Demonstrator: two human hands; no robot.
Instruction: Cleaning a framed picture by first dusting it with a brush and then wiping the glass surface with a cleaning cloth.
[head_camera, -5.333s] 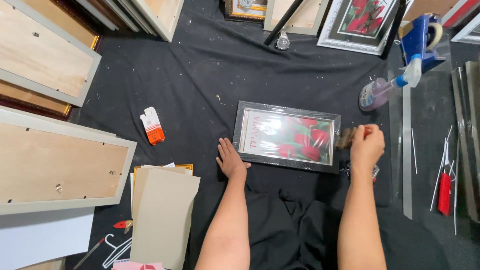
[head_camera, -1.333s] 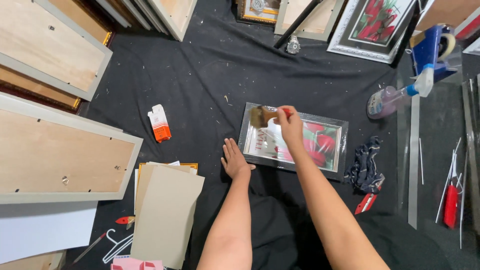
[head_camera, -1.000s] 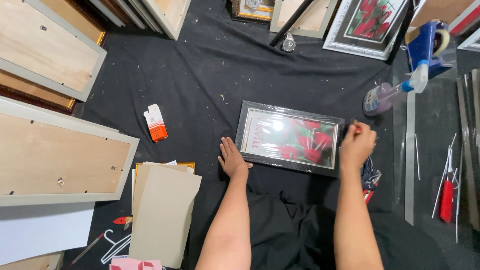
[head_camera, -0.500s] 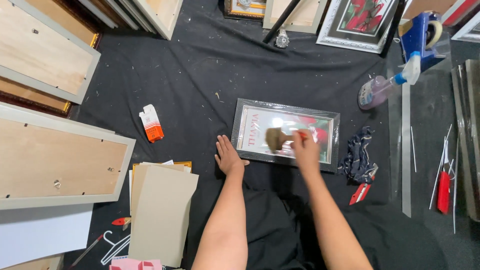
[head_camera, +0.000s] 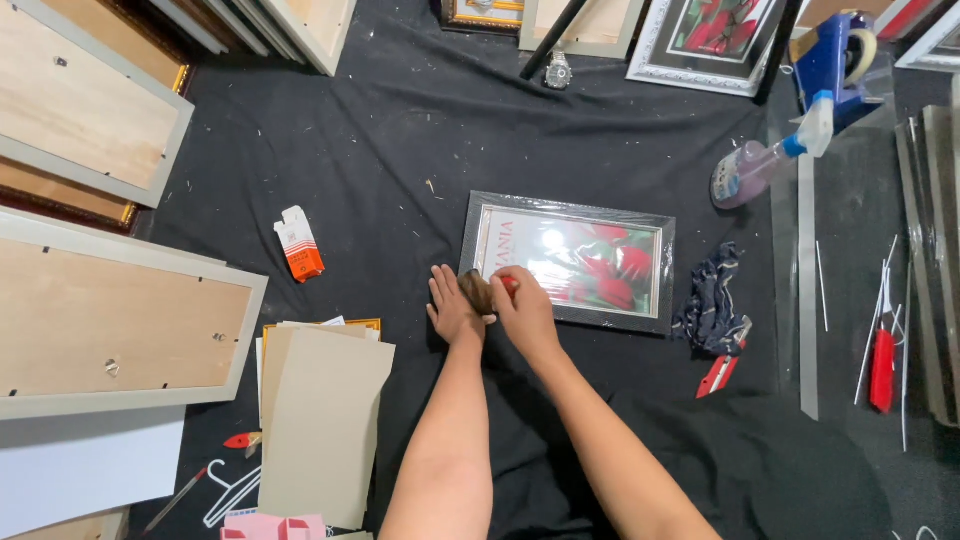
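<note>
**A:** While your left hand (head_camera: 452, 308) lay flat and open at the near left corner of the framed picture (head_camera: 567, 261) on the black cloth (head_camera: 400, 150), was that enough?

**B:** Yes. Your right hand (head_camera: 524, 306) was closed around a small brush (head_camera: 477, 292) there; light strokes off the glass edge would have suited best.

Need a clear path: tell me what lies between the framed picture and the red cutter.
In the head view, a crumpled dark cloth lies between the framed picture and the red cutter, on the black sheet.
</note>
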